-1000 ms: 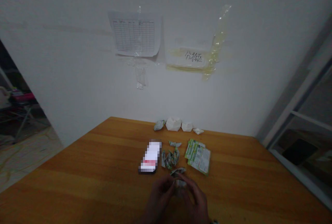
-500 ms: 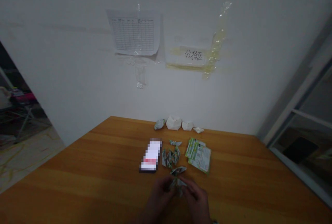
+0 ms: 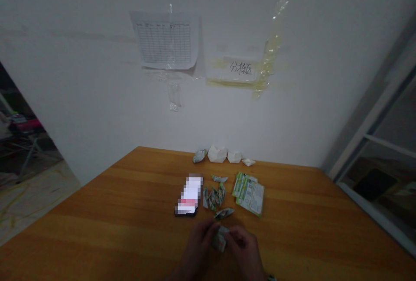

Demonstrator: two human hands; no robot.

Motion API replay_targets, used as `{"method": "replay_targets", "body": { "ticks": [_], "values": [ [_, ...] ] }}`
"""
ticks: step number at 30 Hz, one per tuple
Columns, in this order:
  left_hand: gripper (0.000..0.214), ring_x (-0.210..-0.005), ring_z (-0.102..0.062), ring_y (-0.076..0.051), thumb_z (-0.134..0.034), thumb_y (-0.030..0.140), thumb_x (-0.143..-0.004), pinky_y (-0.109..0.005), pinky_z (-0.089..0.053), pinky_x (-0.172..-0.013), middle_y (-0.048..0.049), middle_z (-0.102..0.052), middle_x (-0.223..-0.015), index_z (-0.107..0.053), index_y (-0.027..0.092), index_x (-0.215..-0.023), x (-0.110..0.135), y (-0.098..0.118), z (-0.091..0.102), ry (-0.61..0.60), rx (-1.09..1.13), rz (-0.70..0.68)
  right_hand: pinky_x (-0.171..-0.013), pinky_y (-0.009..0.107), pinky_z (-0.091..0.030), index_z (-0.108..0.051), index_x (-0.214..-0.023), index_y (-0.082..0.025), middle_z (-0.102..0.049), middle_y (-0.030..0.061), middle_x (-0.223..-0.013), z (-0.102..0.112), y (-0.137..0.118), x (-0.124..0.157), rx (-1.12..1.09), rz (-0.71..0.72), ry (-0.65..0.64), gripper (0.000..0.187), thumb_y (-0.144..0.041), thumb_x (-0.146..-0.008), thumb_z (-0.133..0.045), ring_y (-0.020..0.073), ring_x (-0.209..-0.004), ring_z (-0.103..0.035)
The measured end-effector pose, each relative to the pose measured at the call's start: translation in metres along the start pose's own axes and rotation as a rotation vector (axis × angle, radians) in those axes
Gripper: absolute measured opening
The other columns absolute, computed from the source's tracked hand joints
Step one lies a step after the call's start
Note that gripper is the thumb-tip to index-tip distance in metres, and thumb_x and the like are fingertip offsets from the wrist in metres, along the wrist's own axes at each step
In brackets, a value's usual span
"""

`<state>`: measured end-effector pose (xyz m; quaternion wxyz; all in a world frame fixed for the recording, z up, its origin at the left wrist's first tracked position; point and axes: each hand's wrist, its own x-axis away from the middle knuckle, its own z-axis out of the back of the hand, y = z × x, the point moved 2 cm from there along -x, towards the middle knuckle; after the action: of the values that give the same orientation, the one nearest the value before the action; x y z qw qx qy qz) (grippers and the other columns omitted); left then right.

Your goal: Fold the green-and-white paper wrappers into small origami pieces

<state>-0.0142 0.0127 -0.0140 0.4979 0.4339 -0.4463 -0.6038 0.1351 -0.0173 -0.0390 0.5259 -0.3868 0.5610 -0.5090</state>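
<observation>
Near the front of the wooden table, a small piece of folded printed paper (image 3: 219,240) is pinched between my two hands. My left hand (image 3: 200,238) grips its left side, and my right hand (image 3: 243,242) holds its upper right edge. Just beyond my fingers lies a folded green-and-white paper piece (image 3: 224,213), shaped like a narrow boat. Several similar folded pieces (image 3: 214,197) stand close together behind it, with one more small folded piece (image 3: 219,178) farther back. To the right, flat green-and-white printed packets (image 3: 250,196) overlap each other.
A phone (image 3: 189,195) with a lit, pixelated screen lies left of the folded pieces. Along the wall stand white folded paper shapes (image 3: 217,154) and a printed folded one (image 3: 199,156). The wooden table (image 3: 130,203) meets a white wall bearing a taped printed sheet (image 3: 165,40).
The paper in my hands has turned and now shows a flatter, broader face instead of spread points. My fingers have shifted on it, and the view has moved slightly.
</observation>
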Motion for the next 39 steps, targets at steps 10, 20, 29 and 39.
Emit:
{"method": "replay_targets", "body": {
  "ticks": [10,20,29,39],
  "values": [
    [0.039,-0.063,-0.067,-0.020,-0.058,0.051,-0.079,-0.028,-0.052,-0.060,-0.0060,-0.074,-0.071,-0.074,0.016,-0.084,-0.006,-0.002,-0.006,-0.226,0.141,-0.021,-0.039,0.020,-0.041,-0.072,-0.077,-0.015,-0.059,-0.0008,-0.047,0.015,-0.005,-0.011,-0.158,-0.058,0.026,0.037,-0.052,-0.073,-0.067,0.0121,-0.040,-0.051],
    [0.021,-0.098,-0.067,-0.028,-0.069,0.037,-0.075,-0.039,-0.049,-0.090,-0.0078,-0.075,-0.100,-0.077,0.024,-0.089,-0.012,0.017,0.005,-0.348,0.206,-0.153,-0.065,0.032,-0.056,-0.075,-0.078,-0.019,-0.077,0.0073,-0.076,0.026,-0.001,-0.021,-0.289,-0.124,-0.206,0.031,-0.046,-0.064,-0.077,0.0221,-0.068,-0.072],
    [0.028,-0.067,-0.069,-0.019,-0.057,0.039,-0.083,-0.025,-0.052,-0.064,-0.0068,-0.077,-0.076,-0.077,0.020,-0.084,-0.013,0.003,0.007,-0.354,-0.014,-0.156,-0.054,0.025,-0.053,-0.076,-0.067,-0.017,-0.074,0.0042,-0.062,0.027,0.008,-0.019,-0.035,-0.066,-0.267,0.030,-0.047,-0.069,-0.072,0.0181,-0.057,-0.067],
    [0.012,-0.080,-0.070,-0.025,-0.070,0.022,-0.069,-0.032,-0.052,-0.076,-0.0067,-0.078,-0.083,-0.078,0.020,-0.078,-0.018,0.004,0.005,-0.281,0.106,-0.032,-0.055,0.025,-0.051,-0.075,-0.067,-0.016,-0.074,0.0044,-0.064,0.032,0.008,-0.021,0.098,0.008,-0.184,0.026,-0.041,-0.072,-0.071,0.0178,-0.059,-0.066]
  ]
}}
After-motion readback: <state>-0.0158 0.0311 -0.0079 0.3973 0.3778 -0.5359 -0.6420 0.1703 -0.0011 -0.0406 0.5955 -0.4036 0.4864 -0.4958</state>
